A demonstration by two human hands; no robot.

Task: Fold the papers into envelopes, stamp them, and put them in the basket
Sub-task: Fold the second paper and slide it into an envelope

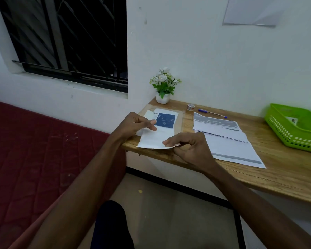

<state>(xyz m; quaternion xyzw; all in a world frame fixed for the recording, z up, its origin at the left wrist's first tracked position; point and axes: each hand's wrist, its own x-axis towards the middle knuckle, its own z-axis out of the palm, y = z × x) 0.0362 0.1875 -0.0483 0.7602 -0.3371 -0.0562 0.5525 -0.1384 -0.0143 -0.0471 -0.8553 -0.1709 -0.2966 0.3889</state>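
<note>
A folded white paper (153, 139) lies at the left end of the wooden desk (280, 169), hanging slightly over the front edge. My left hand (136, 124) pinches its upper left part between thumb and fingers. My right hand (188, 146) pinches its lower right corner, where a small reddish piece shows under the thumb. Behind it lies a printed sheet with a dark blue block (165, 120). A stack of unfolded papers (228, 141) is spread to the right. The green plastic basket (294, 139) stands at the far right with something small inside.
A small white pot of artificial flowers (163, 87) stands at the desk's back left corner. A tape roll (190, 106) and a blue pen (212, 113) lie near the wall. A red mattress (34, 159) is on the left below a barred window (70, 38).
</note>
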